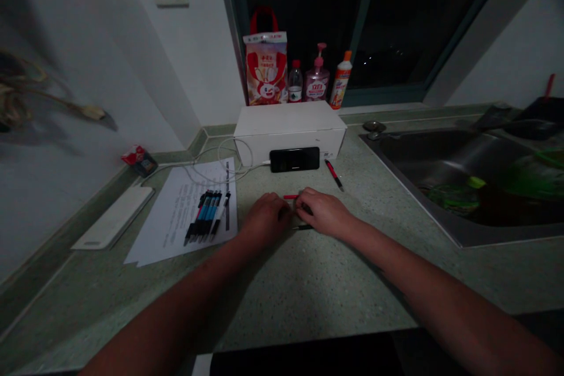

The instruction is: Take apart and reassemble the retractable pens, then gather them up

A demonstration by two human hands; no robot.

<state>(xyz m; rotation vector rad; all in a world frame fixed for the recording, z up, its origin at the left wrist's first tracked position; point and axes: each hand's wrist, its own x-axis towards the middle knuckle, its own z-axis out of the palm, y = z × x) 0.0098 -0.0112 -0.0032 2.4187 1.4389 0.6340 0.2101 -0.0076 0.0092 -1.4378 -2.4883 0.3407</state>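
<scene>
Over the middle of the counter, my left hand [268, 217] and my right hand [325, 210] meet with curled fingers, pinching at something small between them that I cannot make out. Just beyond the fingertips lies a red pen part [291, 196]. A thin black pen part [302, 227] rests on the counter below the fingers, partly covered by my right hand. Farther off to the right is a red and black pen [333, 175]. To the left, several blue and black pens [210, 214] lie side by side on printed paper sheets [165, 226].
A phone [294, 160] with a white cable leans against a white box [291, 120]. Behind the box stand a red bag [267, 70] and several bottles. The metal sink [409, 194] is at right. A white power bank-like slab [113, 220] lies left.
</scene>
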